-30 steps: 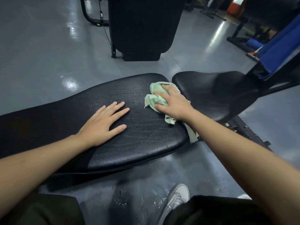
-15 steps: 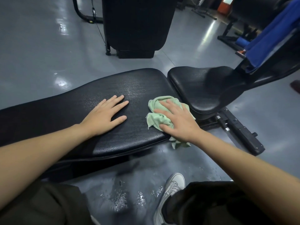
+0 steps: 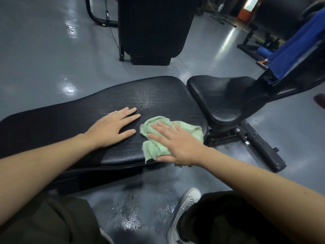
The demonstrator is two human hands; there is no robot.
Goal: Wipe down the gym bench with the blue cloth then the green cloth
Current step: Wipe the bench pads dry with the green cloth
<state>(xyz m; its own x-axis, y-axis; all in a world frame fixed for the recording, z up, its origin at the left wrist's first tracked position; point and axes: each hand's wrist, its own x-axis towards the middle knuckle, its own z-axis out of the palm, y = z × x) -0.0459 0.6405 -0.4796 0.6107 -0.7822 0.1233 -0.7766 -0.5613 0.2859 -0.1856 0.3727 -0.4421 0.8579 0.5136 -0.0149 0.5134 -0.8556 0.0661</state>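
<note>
Right hand [image 3: 177,143] flat on green cloth [image 3: 158,148]; left hand [image 3: 112,129] flat, empty, on counter [image 3: 158,95].
Cloth looked soft, light, bunching; best pressed mid-wad beside the counter's near edge.

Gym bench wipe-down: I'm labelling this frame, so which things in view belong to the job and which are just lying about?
Part of the job:
green cloth, pressed flat under the right hand
bench back pad, steadied by the left hand
bench seat pad
blue cloth, draped over the bench frame

Just lying about:
black upright machine
white sneaker
</note>
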